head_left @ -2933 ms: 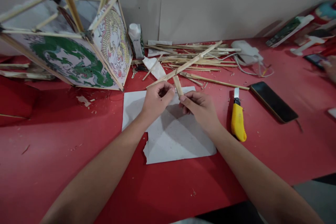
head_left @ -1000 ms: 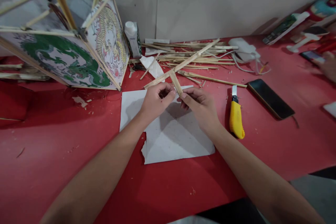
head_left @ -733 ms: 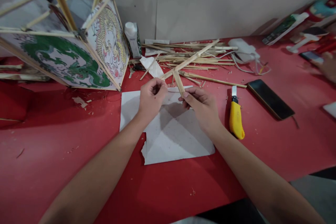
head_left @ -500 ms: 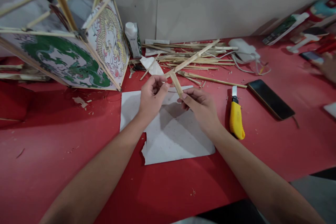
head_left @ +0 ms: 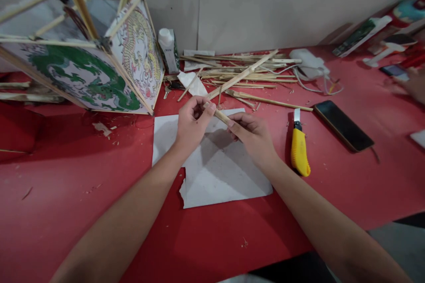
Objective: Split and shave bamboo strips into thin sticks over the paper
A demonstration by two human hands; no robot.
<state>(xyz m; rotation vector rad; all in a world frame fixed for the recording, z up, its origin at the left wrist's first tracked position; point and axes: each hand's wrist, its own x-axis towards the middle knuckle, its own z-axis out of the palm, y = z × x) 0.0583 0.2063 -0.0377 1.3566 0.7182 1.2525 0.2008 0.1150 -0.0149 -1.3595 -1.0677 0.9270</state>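
Above a white paper sheet (head_left: 226,172), my left hand (head_left: 195,119) pinches one end of a short bamboo piece (head_left: 222,117). The other end of that piece lies between the thumb and fingers of my right hand (head_left: 247,130). A longer bamboo strip (head_left: 244,74) slants up and right from behind my left fingertips, over a pile of thin sticks (head_left: 232,59). A thin dark sliver stands near where they meet. How the strip joins the short piece is hidden by my fingers.
A yellow cutter (head_left: 299,152) with its blade out and a black phone (head_left: 343,126) lie on the red table (head_left: 149,247) at the right. A lantern frame with dragon pictures (head_left: 83,75) stands at the left, beside a carton (head_left: 168,51). Another person's hand (head_left: 415,84) shows at the right edge.
The short bamboo piece has turned from steeply slanted to flatter, and its upper end is now at my left fingertips. Both hands have stayed nearly in place.
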